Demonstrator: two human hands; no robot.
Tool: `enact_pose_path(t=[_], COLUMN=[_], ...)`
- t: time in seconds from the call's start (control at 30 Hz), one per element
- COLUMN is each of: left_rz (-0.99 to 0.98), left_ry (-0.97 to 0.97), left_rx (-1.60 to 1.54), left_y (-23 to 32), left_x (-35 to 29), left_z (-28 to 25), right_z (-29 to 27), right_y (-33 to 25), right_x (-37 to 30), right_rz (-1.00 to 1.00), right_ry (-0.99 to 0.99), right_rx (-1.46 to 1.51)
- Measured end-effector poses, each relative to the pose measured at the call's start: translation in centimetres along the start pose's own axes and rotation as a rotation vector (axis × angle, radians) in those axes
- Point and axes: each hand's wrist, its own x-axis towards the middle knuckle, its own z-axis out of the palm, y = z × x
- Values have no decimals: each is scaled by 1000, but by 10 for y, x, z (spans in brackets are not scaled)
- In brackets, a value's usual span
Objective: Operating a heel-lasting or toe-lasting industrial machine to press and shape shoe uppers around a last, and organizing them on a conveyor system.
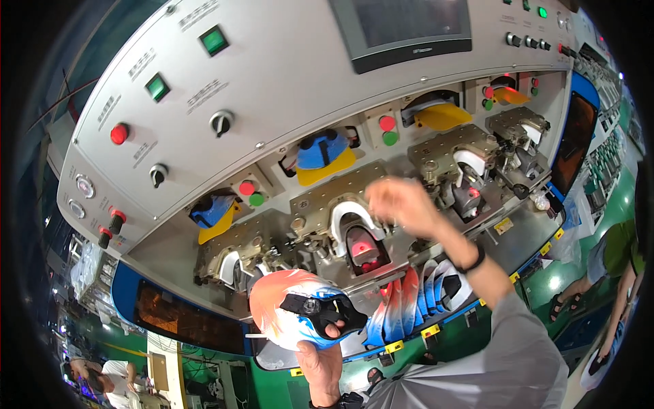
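Observation:
My left hand [321, 367] grips a shoe upper [283, 307] by its opening, with the thumb outside and fingers inside the black lining. The upper is orange, white and blue, and it is held in front of the machine's left-middle station. My right hand [407, 208] reaches over the machine, close to the white U-shaped pad [349, 213] of that station. Motion smears its fingers, so I cannot make out whether they hold anything. Below the pad a reddish, shiny toe form [364, 249] sits in a dark recess.
Several shoe uppers [412, 300] lie nested along the front ledge. Neighbouring stations have metal clamp plates [449, 153] and red and green buttons [387, 124]. Above are blue-and-yellow pieces [323, 158] and a control panel with a screen [409, 27]. Another person [616, 273] stands at right.

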Motion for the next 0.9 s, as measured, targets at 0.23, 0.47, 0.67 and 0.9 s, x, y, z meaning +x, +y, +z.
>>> enact_pose_path(t=[0.23,0.47,0.67,0.9], left_rz=[-367,-262,-274,154], left_ry=[-97,-544,-862,-1089], left_rx=[-135,302,834,1064], left_y=[-47,-98,-151,-186], left_x=[2,19,-8,-20], left_z=[90,113,48,27], right_z=[11,-82,-183,-229], right_y=[-58,-88,-60,-29], right_x=[-158,-166,-45,38], right_rz=[-641,-664,-644,-225], right_ry=[83,538,579,531], right_rx=[-468,-822,-1097,-1103])
